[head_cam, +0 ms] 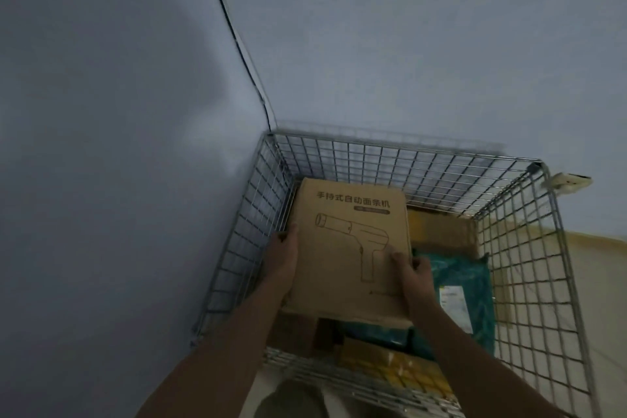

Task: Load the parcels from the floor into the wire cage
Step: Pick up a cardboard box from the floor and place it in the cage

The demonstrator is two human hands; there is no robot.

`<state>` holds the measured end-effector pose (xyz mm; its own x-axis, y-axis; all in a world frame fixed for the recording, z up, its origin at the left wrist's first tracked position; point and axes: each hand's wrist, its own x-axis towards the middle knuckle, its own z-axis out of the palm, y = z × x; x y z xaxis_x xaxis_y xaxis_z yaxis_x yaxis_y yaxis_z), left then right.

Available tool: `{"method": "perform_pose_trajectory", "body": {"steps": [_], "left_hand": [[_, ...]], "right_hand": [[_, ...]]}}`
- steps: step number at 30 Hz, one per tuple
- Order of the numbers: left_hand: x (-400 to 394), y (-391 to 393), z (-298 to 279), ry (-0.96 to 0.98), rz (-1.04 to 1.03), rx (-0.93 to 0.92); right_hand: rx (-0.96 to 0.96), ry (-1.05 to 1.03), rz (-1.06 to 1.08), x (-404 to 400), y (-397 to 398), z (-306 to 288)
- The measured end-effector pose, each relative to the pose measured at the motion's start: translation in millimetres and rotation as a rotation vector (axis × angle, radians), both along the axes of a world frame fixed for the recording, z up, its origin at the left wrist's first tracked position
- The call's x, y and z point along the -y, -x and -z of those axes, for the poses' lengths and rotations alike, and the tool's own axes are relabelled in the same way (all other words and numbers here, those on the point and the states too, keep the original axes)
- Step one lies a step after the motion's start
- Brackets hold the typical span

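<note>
A: Parcel position: the flat brown cardboard box printed with a line drawing of a handheld device (pixel 353 248) is held inside the silver wire-mesh cage (pixel 522 248), near its left wall, printed face up.

B: Grip status?

A: Left hand (pixel 283 256) presses flat along the box's left edge, fingers extended. Right hand (pixel 409 270) clamps the right edge, fingers on the top face and thumb wrapped over the side. Opposed pressure on both edges keeps the wide panel level and prevents it from tipping during lowering.

B: Why this location?

A: Judgement: the left side offers the largest free footprint. The right side is occupied by a teal plastic mailer bag with a white label (pixel 458 295), and a second brown carton (pixel 441 227) lies behind it toward the far wall. Yellow padded packages (pixel 397 366) sit at the near wall.

B: Contact underneath?

A: Cannot be determined; the box hides what it rests on or hovers over.

B: Surroundings?

A: The cage stands in a corner of grey-blue walls, with a black cable (pixel 237 44) running down the corner seam.

B: Step in hand?

A: Probably final placement, release not yet done.
</note>
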<state>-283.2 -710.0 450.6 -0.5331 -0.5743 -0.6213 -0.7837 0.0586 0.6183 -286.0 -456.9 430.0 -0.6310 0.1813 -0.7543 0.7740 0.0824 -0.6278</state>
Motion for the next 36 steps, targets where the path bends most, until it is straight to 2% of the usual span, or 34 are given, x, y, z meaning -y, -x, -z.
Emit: {"method": "perform_pose_trajectory", "body": {"steps": [5,10,14,18,21,27,30,33,36], "left_hand": [[66.6,74.8,90.1,0.058,0.179,0.000],[120.1,116.2,172.7,0.141,0.184,0.027],[125.1,116.3,212.4,0.318,0.201,0.025],[109.9,122.3,231.6,0.487,0.423,0.088],[117.3,130.7,241.0,0.411,0.479,0.172],[132.5,104.7,281.9,0.022,0.354,0.219],[134.6,83.0,303.1,0.010,0.337,0.183],[131.5,82.4,308.7,0.012,0.290,0.166],[127.6,80.8,304.8,0.105,0.401,0.236]], "right_hand": [[0.022,0.036,0.123,66.0,41.8,95.4],[-0.016,0.048,0.111,122.8,72.8,185.4],[-0.013,-0.028,0.083,146.8,92.5,232.2],[0.001,-0.041,0.088,148.0,93.2,259.8],[-0.011,-0.099,0.021,152.5,92.1,267.8],[-0.032,-0.193,-0.166,161.2,92.9,282.9],[0.001,-0.213,-0.258,162.7,83.2,293.4],[0.015,-0.289,-0.263,169.2,76.7,298.5],[0.072,-0.335,-0.321,176.4,80.1,285.4]]}}
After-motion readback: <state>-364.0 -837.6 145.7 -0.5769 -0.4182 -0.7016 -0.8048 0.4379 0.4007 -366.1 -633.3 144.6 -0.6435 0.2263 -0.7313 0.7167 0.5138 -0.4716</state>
